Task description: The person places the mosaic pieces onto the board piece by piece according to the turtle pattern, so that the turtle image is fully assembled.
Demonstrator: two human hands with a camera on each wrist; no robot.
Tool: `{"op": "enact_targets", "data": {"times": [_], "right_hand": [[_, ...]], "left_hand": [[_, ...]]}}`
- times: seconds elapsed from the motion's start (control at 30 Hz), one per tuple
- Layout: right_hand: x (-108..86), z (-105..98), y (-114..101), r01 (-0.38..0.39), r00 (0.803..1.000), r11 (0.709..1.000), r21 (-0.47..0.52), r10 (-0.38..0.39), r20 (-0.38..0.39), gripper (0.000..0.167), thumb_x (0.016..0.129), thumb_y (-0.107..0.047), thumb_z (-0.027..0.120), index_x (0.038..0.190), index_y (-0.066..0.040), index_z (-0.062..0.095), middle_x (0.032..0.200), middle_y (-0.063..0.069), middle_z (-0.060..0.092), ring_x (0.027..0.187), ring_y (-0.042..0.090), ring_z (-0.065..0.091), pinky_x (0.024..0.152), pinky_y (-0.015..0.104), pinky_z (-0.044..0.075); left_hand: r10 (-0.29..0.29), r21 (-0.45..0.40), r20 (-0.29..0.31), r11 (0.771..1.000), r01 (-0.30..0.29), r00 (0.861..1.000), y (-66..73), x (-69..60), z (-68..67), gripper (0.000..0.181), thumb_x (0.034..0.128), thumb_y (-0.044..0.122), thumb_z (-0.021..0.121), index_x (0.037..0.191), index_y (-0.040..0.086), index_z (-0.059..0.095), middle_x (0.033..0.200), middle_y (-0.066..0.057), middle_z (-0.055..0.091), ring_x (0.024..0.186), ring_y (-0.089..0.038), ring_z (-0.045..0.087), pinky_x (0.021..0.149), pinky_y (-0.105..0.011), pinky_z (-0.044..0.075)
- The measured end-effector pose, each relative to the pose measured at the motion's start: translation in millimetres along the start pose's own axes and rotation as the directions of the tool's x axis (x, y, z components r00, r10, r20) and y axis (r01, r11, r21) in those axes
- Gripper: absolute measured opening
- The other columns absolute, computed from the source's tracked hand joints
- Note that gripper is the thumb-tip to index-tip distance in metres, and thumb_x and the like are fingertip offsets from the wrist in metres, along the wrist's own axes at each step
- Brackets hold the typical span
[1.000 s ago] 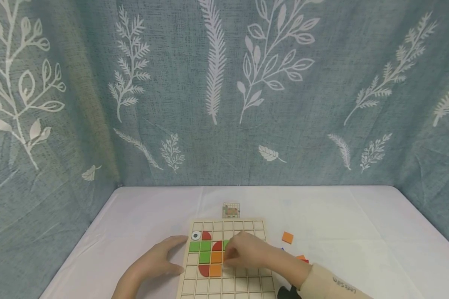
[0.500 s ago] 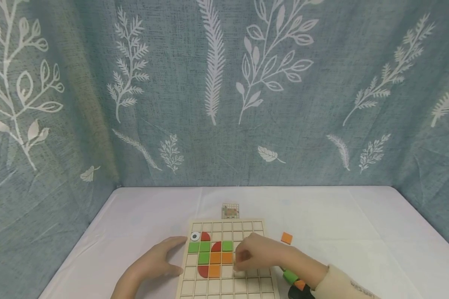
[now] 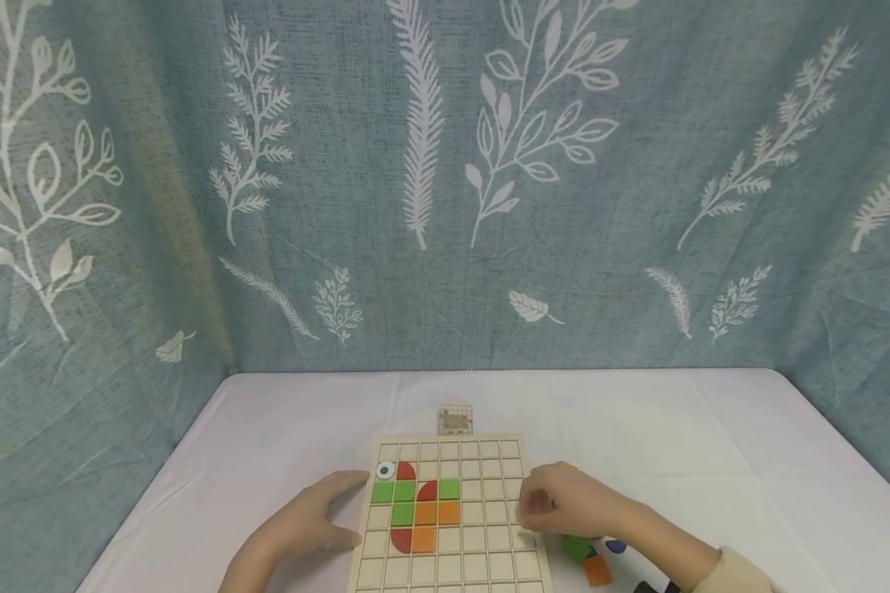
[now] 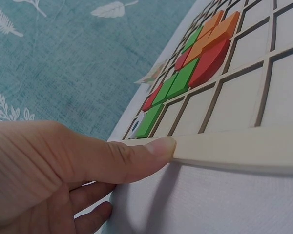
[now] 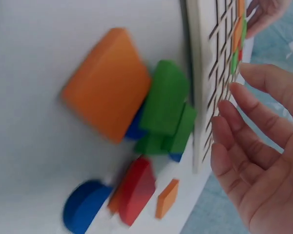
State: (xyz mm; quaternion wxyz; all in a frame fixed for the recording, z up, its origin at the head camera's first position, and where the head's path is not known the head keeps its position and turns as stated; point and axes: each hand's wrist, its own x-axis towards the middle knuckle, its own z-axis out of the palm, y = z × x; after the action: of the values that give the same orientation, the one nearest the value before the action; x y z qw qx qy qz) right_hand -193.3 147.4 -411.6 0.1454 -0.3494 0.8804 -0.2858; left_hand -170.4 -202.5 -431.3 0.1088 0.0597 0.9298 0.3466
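Observation:
A wooden grid board [image 3: 487,539] lies on the table with green, orange and red tiles in its upper left cells. A white eye piece [image 3: 386,470] sits at their left end. My left hand [image 3: 307,519] stays at the board's left side; in the left wrist view its thumb [image 4: 158,147] touches the wooden rim. Over the board's right edge is my right hand [image 3: 574,501], its fingers loosely bent and nothing between them in the right wrist view. Near it lie loose pieces: an orange square [image 5: 110,85], green tiles [image 5: 166,100], a red piece [image 5: 138,191] and a blue half-round [image 5: 86,205].
A small picture card [image 3: 456,419] lies just behind the board. White cloth covers the table [image 3: 660,445], and a patterned blue-green curtain [image 3: 445,313] hangs behind it. A second orange tile [image 5: 167,198] lies beyond the red piece.
My right hand has moved right, from the board's middle to its right edge. An orange tile beside the green one is now uncovered in its cell. The left hand has stayed put.

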Motion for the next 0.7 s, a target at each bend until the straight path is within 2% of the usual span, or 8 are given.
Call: {"op": "enact_targets", "data": {"times": [0.13, 0.33, 0.47, 0.63, 0.7], "right_hand": [[-7.3, -2.3, 7.1, -0.023, 0.999, 0.999, -0.047, 0.022, -0.041, 0.003, 0.082, -0.025, 0.067, 0.084, -0.024, 0.064, 0.081, -0.019, 0.056, 0.078, -0.001, 0.052, 0.069, 0.020, 0.049], [-16.5, -4.4, 14.8, -0.022, 0.998, 0.996, -0.089, 0.016, -0.063, 0.011, 0.081, -0.020, 0.068, 0.091, -0.018, 0.068, 0.088, -0.017, 0.058, 0.085, 0.001, 0.054, 0.077, 0.025, 0.051], [-21.3, -3.3, 15.8, -0.034, 0.998, 0.995, -0.094, 0.029, -0.056, 0.011, 0.080, -0.019, 0.069, 0.090, -0.017, 0.069, 0.089, -0.017, 0.059, 0.086, 0.001, 0.054, 0.077, 0.024, 0.051], [-25.4, -1.0, 16.8, -0.043, 0.998, 0.995, -0.090, 0.039, -0.045, 0.011, 0.078, -0.019, 0.070, 0.090, -0.017, 0.069, 0.089, -0.016, 0.057, 0.077, 0.000, 0.050, 0.069, 0.019, 0.048], [-26.6, -0.5, 17.3, -0.041, 0.998, 0.993, -0.109, 0.036, -0.048, 0.012, 0.078, -0.020, 0.071, 0.089, -0.019, 0.068, 0.088, -0.017, 0.056, 0.079, 0.001, 0.050, 0.073, 0.022, 0.050]], "left_hand": [[0.004, 0.003, -0.006, 1.000, -0.004, 1.000, -2.5, 1.3, 0.9, 0.077, 0.0541, 0.012, 0.083, 0.126, 0.008, 0.055, 0.133, -0.016, 0.050, 0.128, -0.041, 0.036, 0.104, -0.059, 0.030], [0.007, 0.010, -0.007, 1.000, -0.007, 1.000, -3.5, 1.7, 0.9, 0.076, 0.0542, 0.013, 0.083, 0.126, 0.009, 0.055, 0.134, -0.015, 0.050, 0.128, -0.041, 0.037, 0.104, -0.059, 0.031], [0.005, 0.018, -0.010, 1.000, -0.005, 1.000, -3.6, 1.6, 1.3, 0.077, 0.0541, 0.013, 0.083, 0.126, 0.009, 0.056, 0.134, -0.015, 0.050, 0.128, -0.041, 0.037, 0.104, -0.059, 0.031], [-0.004, 0.020, -0.011, 1.000, 0.004, 1.000, -3.3, 1.2, 1.4, 0.077, 0.0538, 0.013, 0.083, 0.126, 0.010, 0.055, 0.134, -0.016, 0.049, 0.128, -0.041, 0.037, 0.104, -0.060, 0.031], [-0.004, 0.017, -0.008, 1.000, 0.004, 1.000, -3.2, 1.2, 1.2, 0.077, 0.0540, 0.013, 0.083, 0.126, 0.010, 0.055, 0.134, -0.016, 0.049, 0.128, -0.041, 0.036, 0.104, -0.060, 0.030]]}}
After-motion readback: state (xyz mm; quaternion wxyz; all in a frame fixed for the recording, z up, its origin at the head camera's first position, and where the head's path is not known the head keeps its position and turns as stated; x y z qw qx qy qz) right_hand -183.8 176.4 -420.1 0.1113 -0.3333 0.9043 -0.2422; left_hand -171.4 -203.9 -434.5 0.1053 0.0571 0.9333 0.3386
